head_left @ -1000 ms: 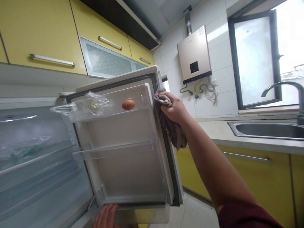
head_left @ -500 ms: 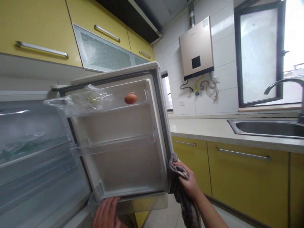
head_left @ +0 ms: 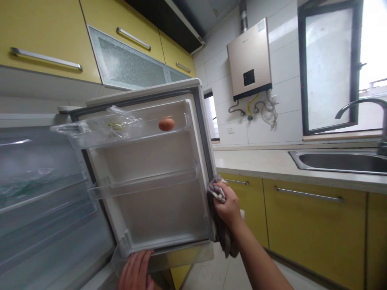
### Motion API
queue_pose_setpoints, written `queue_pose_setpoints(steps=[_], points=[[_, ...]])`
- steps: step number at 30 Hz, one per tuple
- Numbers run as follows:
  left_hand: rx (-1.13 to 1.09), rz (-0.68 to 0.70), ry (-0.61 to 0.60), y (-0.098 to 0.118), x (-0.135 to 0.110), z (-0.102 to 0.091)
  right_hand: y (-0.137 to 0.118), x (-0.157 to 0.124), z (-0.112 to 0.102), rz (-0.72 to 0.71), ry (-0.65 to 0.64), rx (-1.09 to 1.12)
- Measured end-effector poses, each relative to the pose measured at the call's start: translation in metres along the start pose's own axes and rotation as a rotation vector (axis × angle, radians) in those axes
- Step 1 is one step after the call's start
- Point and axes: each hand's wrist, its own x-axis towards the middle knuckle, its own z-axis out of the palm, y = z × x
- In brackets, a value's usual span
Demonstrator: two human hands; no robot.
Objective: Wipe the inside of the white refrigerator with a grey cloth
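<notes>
My right hand [head_left: 227, 202] is closed around a dark, crumpled cloth [head_left: 218, 189] and presses it to the outer edge of the open fridge door [head_left: 211, 137]. The cloth's loose end hangs below my wrist. Down at the door's bottom, my left hand [head_left: 136, 270] rests with fingers stretched out against the clear lower door shelf [head_left: 181, 255]; part of this hand is cut off by the frame. On the top door shelf [head_left: 139, 139] sit a brown egg [head_left: 166, 124] and a clear plastic bag [head_left: 121, 123] with something greenish inside.
To the left is the fridge interior [head_left: 45, 225] with clear shelves and a bagged green item [head_left: 27, 185]. Yellow base cabinets [head_left: 314, 225], a countertop [head_left: 250, 161] and a sink [head_left: 341, 162] stand at right. A water heater [head_left: 250, 60] hangs on the wall.
My right hand has moved up along the door's edge, carrying the cloth with it. My left hand stays at the lower shelf. The view has shifted slightly.
</notes>
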Motion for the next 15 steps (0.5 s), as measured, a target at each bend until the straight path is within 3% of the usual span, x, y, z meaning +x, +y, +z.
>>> queue_pose_setpoints(steps=[9,15], points=[[-0.043,-0.048,0.009,0.007,0.008,-0.012,-0.092,0.162,-0.026,-0.197,0.117,0.098],[-0.039,-0.053,-0.002,0.004,0.006,-0.014,-0.107,0.273,-0.036,-0.358,0.187,0.367]])
